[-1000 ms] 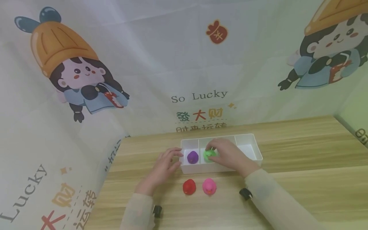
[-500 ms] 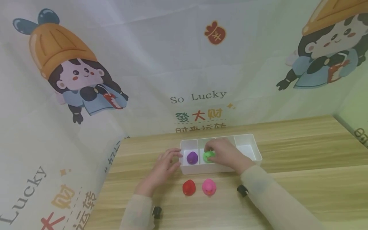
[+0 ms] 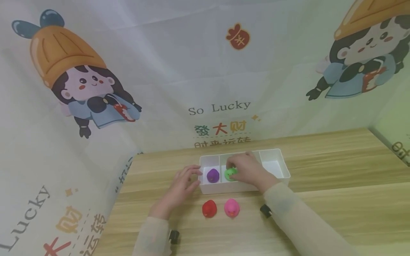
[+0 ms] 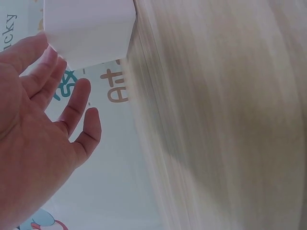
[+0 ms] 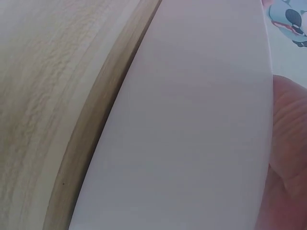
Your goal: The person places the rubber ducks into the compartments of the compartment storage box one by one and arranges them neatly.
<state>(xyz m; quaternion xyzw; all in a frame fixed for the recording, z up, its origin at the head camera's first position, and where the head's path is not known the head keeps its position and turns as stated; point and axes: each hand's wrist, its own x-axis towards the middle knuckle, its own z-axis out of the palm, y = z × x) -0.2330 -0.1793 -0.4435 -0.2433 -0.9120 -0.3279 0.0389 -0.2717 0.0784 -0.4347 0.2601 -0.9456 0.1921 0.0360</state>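
Note:
A white box (image 3: 217,188) with three compartments stands on the table. My right hand (image 3: 251,170) reaches into its middle compartment, thumb and fingers pinching a green toy duck (image 3: 230,174). A purple toy duck (image 3: 213,175) sits in the left compartment. At the box's left end is my left hand (image 3: 180,185), fingers loosely spread; in the left wrist view the fingertips of that hand (image 4: 33,124) touch the box's corner. The right wrist view is mostly filled by the box's front wall (image 5: 182,120), which hides the right fingers and the duck.
In front of the box, a red toy duck (image 3: 209,208) and a pink toy duck (image 3: 232,208) sit side by side on the wooden table (image 3: 333,213). A printed cloth (image 3: 166,71) hangs behind and at the sides.
My right forearm has shifted slightly left, while the right hand stays at the green duck in the middle compartment. The left hand keeps its place at the box end.

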